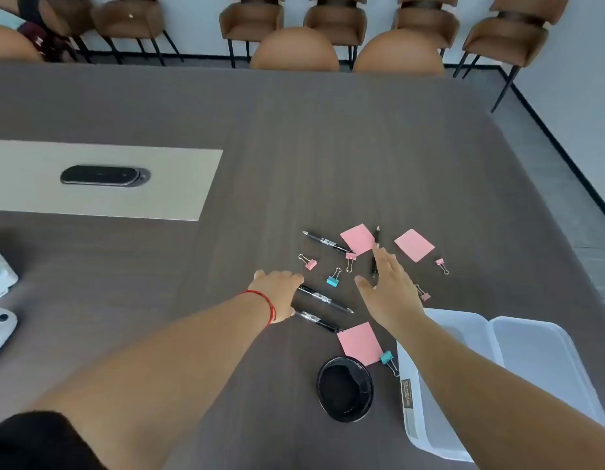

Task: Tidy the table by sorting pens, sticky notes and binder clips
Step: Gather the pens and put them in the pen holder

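Dark wood-grain covers the table (328, 147), and nearly all the sorting looks still to do.

Starting at nine o'clock of the scatter, the left hand (277, 293) lies curled over the butt ends of two black pens (325, 300) (318, 322) that lie side by side; the fingers fold down onto the barrels, though whether they actually grip them I cannot tell. Just beyond, at eleven o'clock, a third pen (325, 240) lies loose with its end touching a pink sticky note (357, 239). Between them sit a pink binder clip (308, 262), a second pink clip (350, 261) and a blue clip (333, 279).

Toward six o'clock stands a black cup (345, 388), which appears empty, with another pink note (360, 342) and a blue clip (389, 361) just beside it.

The right hand (391, 293) hovers at the centre with fingers spread wide and holding nothing, partly covering a fourth pen (375, 245).

At one o'clock lies a third note (414, 245), at two a pink clip (442, 265), and at three another pink clip (423, 294). At four o'clock the white divided bin (548, 361) shows nothing in what is visible of its compartments.
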{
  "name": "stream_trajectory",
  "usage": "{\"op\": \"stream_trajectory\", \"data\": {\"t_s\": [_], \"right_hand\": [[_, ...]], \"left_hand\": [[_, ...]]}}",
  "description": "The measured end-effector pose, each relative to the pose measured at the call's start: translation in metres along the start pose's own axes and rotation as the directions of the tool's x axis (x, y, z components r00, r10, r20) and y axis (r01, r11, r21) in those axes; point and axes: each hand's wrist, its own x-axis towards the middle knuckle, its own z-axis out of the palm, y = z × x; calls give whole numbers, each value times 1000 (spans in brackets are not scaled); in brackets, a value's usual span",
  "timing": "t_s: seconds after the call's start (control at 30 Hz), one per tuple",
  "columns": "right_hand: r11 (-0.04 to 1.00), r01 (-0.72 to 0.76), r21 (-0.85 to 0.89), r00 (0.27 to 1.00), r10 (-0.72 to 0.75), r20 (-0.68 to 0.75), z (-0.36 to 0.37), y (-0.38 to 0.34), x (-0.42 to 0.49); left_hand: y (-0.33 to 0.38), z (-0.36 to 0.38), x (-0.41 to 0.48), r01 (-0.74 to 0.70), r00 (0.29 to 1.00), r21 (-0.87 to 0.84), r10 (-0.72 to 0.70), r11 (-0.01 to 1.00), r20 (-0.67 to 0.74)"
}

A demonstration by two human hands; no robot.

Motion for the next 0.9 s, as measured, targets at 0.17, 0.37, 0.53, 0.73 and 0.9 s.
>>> {"op": "stream_trajectory", "data": {"t_s": [0.17,0.37,0.53,0.73,0.9], "right_hand": [[999,-35,-6,998,35,48,30,14,10],[998,-53,-12,996,54,71,56,27,17],[997,-76,12,995,75,68,60,31,26],[995,-99,32,993,97,59,64,26,44],[966,83,-245,933,11,359,88,6,63]], "left_hand": [[9,27,16,-93,995,33,92,995,24],[16,64,30,-164,985,-20,162,986,-61],[9,64,31,-129,982,-71,117,989,-150],[-5,57,24,314,912,-921,-342,230,225],[2,56,33,416,828,-819,-208,-395,521]]}}
